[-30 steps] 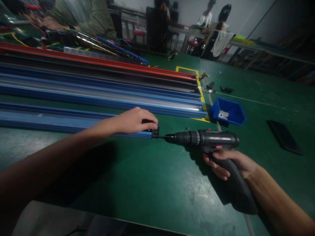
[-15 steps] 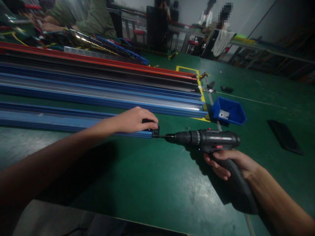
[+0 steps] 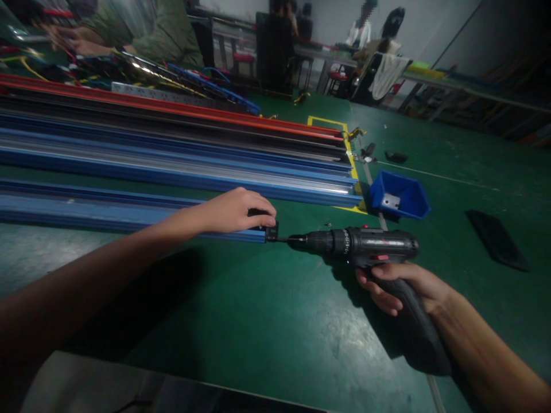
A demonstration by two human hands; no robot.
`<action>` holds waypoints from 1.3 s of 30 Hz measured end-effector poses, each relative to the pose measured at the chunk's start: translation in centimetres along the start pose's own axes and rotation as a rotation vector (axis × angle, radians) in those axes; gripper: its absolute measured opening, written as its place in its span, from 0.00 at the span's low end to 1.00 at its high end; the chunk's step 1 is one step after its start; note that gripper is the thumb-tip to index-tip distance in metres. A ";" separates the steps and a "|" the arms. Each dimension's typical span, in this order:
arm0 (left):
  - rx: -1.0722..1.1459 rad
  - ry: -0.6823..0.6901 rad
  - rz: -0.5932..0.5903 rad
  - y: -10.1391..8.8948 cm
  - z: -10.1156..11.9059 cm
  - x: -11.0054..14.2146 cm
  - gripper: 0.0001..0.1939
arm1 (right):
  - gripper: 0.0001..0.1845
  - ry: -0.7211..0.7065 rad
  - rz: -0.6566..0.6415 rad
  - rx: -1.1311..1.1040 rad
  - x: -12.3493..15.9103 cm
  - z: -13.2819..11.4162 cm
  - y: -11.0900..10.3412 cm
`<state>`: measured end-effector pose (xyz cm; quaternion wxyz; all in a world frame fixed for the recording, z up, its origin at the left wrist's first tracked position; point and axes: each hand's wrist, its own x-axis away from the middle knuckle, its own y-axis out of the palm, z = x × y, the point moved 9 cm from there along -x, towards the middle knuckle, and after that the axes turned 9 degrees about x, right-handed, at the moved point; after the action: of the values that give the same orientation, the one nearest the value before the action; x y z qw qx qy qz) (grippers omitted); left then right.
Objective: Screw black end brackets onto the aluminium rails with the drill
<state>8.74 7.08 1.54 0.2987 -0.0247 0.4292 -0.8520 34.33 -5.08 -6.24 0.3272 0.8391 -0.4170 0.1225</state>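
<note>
Hardly a thing has moved since the earlier frame: both hands and the drill [image 3: 374, 244] sit in almost the same spots.

The green tabletop [image 3: 258, 321] is the biggest thing. Long rails [image 3: 172, 158] lie on it side by side, blue ones nearest, then black, then a red rail [image 3: 172, 106] at the far side. One blue rail [image 3: 86, 205] lies apart, closer to the wearer. Across the tabletop, a person in green sleeves [image 3: 167, 34] has their hands near some wires.

The drill lies level, pointing left. Its bit reaches the black part [image 3: 271, 232] at the right end of the near blue rail. The right hand [image 3: 413, 281] has its grip wrapped around the drill's handle.

The left hand [image 3: 232, 211] lies over that rail's end, its grip pinching the black part between thumb and finger.

Past the drill, a blue bin [image 3: 415, 198] holds a silver plate [image 3: 391, 201]. To the right of the bin lies a flat black thing [image 3: 497, 238]. Smallest is a tiny metal bit [image 3: 328, 224], just beyond the drill's front.
</note>
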 end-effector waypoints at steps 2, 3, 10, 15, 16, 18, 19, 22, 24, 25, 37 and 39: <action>-0.001 0.004 -0.003 0.0 0.0 0.0 0.15 | 0.11 0.007 -0.004 -0.003 0.0 0.0 0.1; -0.003 0.005 -0.003 0.0 0.0 0.0 0.15 | 0.11 0.009 -0.004 -0.004 0.0 0.0 0.1; -0.010 0.002 -0.009 0.0 0.1 0.0 0.15 | 0.10 -0.003 -0.010 -0.006 0.0 -0.1 0.2; -0.016 -0.005 -0.009 0.1 0.0 0.0 0.15 | 0.10 -0.003 -0.015 -0.006 -0.1 -0.1 0.2; -0.014 -0.007 -0.010 0.1 0.0 0.0 0.15 | 0.10 -0.002 -0.013 -0.003 -0.1 -0.1 0.2; -0.013 -0.012 -0.011 0.1 0.0 0.0 0.15 | 0.10 -0.002 -0.011 0.003 -0.1 -0.2 0.2; -0.013 -0.014 -0.010 0.0 0.0 0.0 0.15 | 0.10 -0.001 -0.010 0.005 0.0 -0.1 0.2; -0.011 -0.015 -0.008 0.0 0.0 0.0 0.15 | 0.11 0.000 -0.004 0.006 0.0 -0.1 0.2; -0.011 -0.014 -0.011 0.0 0.0 0.0 0.15 | 0.11 0.000 0.001 0.003 0.0 -0.1 0.1; -0.013 -0.014 -0.013 0.0 0.0 0.0 0.15 | 0.11 -0.002 0.002 0.002 0.0 -0.1 0.1; -0.005 -0.001 -0.004 0.0 0.0 0.0 0.15 | 0.12 0.002 0.007 0.000 -0.1 -0.3 0.4; -0.004 -0.004 -0.005 0.0 0.0 0.0 0.15 | 0.12 0.002 0.006 -0.003 0.0 -0.3 0.5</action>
<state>8.73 7.05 1.55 0.2974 -0.0279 0.4302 -0.8518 33.98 -5.10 -5.82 0.3285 0.8373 -0.4193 0.1235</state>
